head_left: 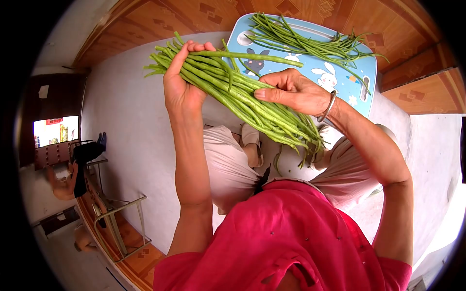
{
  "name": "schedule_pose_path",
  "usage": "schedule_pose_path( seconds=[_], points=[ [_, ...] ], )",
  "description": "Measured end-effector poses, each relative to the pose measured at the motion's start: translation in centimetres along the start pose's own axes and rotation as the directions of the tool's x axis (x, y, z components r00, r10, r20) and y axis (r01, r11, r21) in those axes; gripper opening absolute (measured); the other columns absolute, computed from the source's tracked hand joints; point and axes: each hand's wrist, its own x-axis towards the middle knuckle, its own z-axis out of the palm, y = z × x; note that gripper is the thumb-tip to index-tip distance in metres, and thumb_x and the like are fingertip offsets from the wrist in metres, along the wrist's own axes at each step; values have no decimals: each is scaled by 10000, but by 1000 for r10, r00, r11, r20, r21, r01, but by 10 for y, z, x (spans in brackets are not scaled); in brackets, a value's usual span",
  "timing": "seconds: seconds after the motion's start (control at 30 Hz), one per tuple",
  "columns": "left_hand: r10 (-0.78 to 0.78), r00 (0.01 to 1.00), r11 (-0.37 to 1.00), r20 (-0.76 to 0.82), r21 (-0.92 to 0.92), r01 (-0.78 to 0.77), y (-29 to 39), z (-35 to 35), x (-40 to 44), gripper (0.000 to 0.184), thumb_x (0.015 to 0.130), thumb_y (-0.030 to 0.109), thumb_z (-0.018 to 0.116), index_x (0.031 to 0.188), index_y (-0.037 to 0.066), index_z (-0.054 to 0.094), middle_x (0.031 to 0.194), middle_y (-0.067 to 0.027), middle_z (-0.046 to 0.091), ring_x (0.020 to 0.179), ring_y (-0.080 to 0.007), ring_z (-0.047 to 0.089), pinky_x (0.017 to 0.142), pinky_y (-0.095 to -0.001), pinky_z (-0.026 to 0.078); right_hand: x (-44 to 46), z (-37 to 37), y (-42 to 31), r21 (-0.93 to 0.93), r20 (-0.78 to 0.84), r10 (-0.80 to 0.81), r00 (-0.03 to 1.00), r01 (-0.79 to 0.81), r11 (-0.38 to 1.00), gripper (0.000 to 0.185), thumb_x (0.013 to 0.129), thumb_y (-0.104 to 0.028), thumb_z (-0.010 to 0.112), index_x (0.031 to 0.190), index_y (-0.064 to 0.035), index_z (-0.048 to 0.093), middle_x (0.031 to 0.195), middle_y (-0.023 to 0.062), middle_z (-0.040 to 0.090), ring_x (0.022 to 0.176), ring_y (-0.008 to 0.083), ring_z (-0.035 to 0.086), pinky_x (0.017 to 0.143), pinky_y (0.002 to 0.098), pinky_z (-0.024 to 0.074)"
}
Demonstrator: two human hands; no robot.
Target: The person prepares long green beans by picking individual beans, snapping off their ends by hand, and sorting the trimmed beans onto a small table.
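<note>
A thick bunch of long green beans (242, 104) slants across the front of me, above my lap. My left hand (185, 80) is wrapped round its upper left end, with the bean tips sticking out past the fingers. Farther down the bunch, my right hand (296, 92) is closed on the beans, its thumb lying over the top and the other fingers partly hidden. A metal bangle (328, 107) circles my right wrist. One bean stretches out apart from the bunch toward the small blue table (303, 72), where a second, thinner and darker pile of long beans (303, 40) lies.
Wooden patterned panels (204, 19) run behind the table, with a wooden box-like edge (427, 94) at right. A metal frame (116, 211) stands at far left, near another person (65, 182). Bean pieces appear on the floor between my feet.
</note>
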Motion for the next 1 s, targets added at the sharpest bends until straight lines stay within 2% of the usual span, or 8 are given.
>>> schedule_pose_path(
  seconds=[0.23,0.33,0.47,0.57,0.63,0.77,0.9,1.0],
  points=[
    [-10,1000,1000,1,-21,10,0,4,0,74,951,32,469,911,-21,502,817,-82,539,797,-205,556,914,-390,504,-1,1,-4,-1,58,9,998,-9,1000,360,955,-353,552,1077,-28,646,842,-20,655,716,20,557,642,213,476],
    [-57,997,988,60,-138,64,-1,5,-2,37,939,2,462,931,-24,486,784,-61,475,743,-164,493,784,-331,478,4,2,10,-19,85,3,996,-1,1000,413,951,-402,544,1114,-31,624,886,-17,646,729,37,553,663,231,477],
    [-88,992,968,86,-226,106,4,10,-8,13,935,0,458,934,4,471,759,-31,423,711,-136,429,707,-294,413,-6,-5,7,-543,37,250,968,-190,818,602,897,-543,548,1143,6,589,880,83,644,782,128,569,710,281,469],
    [-117,985,960,125,-241,144,10,7,-11,9,943,17,465,948,15,473,765,-17,409,715,-129,410,706,-284,395,-20,-24,23,-505,199,199,960,-74,860,546,863,-462,622,1190,-27,580,1086,123,656,966,252,614,870,333,473],
    [-106,989,970,100,-209,125,12,6,-12,9,942,16,466,951,17,469,764,-14,403,707,-126,398,700,-278,385,-25,-53,36,-600,252,187,949,2,800,523,833,-395,660,1203,-35,575,1164,126,635,1027,265,616,884,344,482],
    [-83,992,979,90,-178,99,8,8,-14,23,946,20,455,968,28,458,765,-13,404,700,-124,388,690,-271,377,-31,-139,66,-766,-43,266,963,-203,610,356,785,-285,684,1040,-38,664,963,117,700,891,247,671,792,353,525],
    [-64,996,987,69,-145,73,6,8,-14,27,953,26,441,977,27,452,762,-14,391,689,-122,370,672,-275,366,-38,-201,84,-906,-412,-51,910,-403,130,137,791,-164,594,855,-70,671,783,134,674,726,339,646,648,424,520],
    [-54,998,991,36,-123,58,2,8,-12,28,958,31,429,983,32,442,762,-12,378,677,-119,358,658,-281,358,-46,-217,114,-907,-392,-348,852,-421,-11,96,819,-151,578,836,-65,619,793,128,641,762,320,645,626,421,522]
  ],
)
